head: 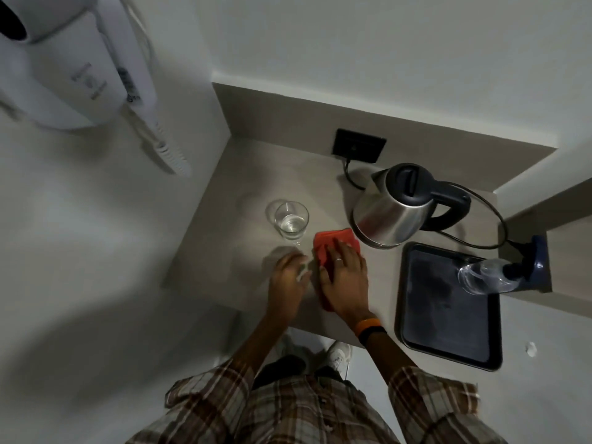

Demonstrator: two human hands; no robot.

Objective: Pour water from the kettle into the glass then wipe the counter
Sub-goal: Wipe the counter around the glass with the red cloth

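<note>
A clear glass (pixel 291 222) with a little water in it stands on the grey counter (pixel 256 174). To its right sits a steel kettle (pixel 395 208) with a black lid and handle, upright and untouched. Between them lies a red cloth (pixel 333 240). My right hand (pixel 344 277) presses flat on the cloth with fingers spread, covering its near part. My left hand (pixel 286 280) rests just left of the cloth, below the glass, blurred, its fingers curled; a small pale object seems to sit between them.
A black tray (pixel 448 341) lies at the counter's right front. A clear plastic bottle (pixel 483 275) lies at its far corner beside a dark blue holder (pixel 535 267). The kettle's cord runs to a black wall socket (pixel 358 145). A white hair dryer (pixel 77 75) hangs on the left wall.
</note>
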